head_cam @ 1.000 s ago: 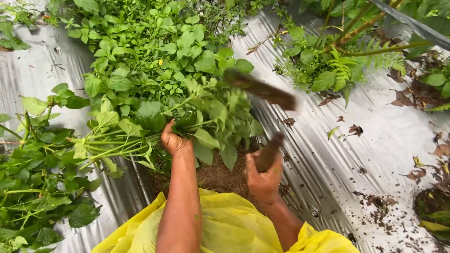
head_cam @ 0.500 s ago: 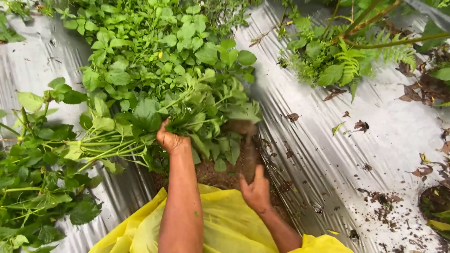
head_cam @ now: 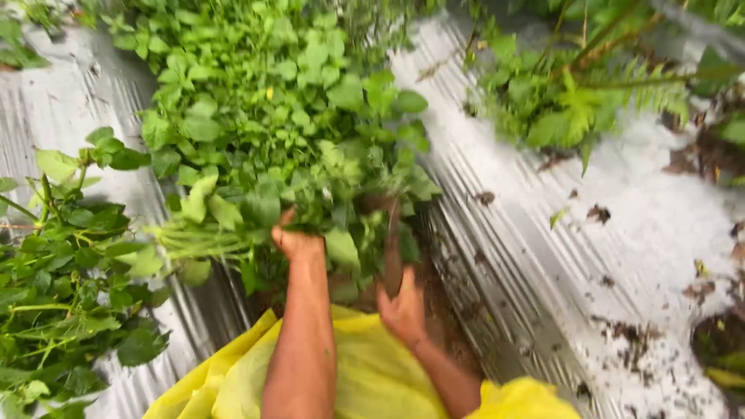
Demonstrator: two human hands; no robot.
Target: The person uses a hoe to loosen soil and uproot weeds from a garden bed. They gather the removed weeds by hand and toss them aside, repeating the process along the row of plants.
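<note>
My left hand (head_cam: 295, 242) is closed around a bunch of leafy green weeds (head_cam: 310, 155), gripping the pale stems (head_cam: 194, 240) that lean to the left. My right hand (head_cam: 403, 310) grips the handle of a dark hand tool (head_cam: 393, 248), whose blade points up into the base of the weeds. The tool's tip is hidden among blurred leaves. Brown soil (head_cam: 458, 310) shows just right of my right hand, in a gap in the silver plastic sheet (head_cam: 543, 256).
Ribbed silver plastic sheeting also lies at the left (head_cam: 46, 116). Leafy plants (head_cam: 62, 295) crowd the lower left, ferns (head_cam: 590, 101) the upper right. Dead leaves and soil crumbs (head_cam: 621, 334) litter the right sheet. A yellow garment (head_cam: 372, 372) covers my lap.
A second ago my right hand held the tool raised above the weeds. It has swung down, and the blade now sits low in the weed base. My left hand kept its grip.
</note>
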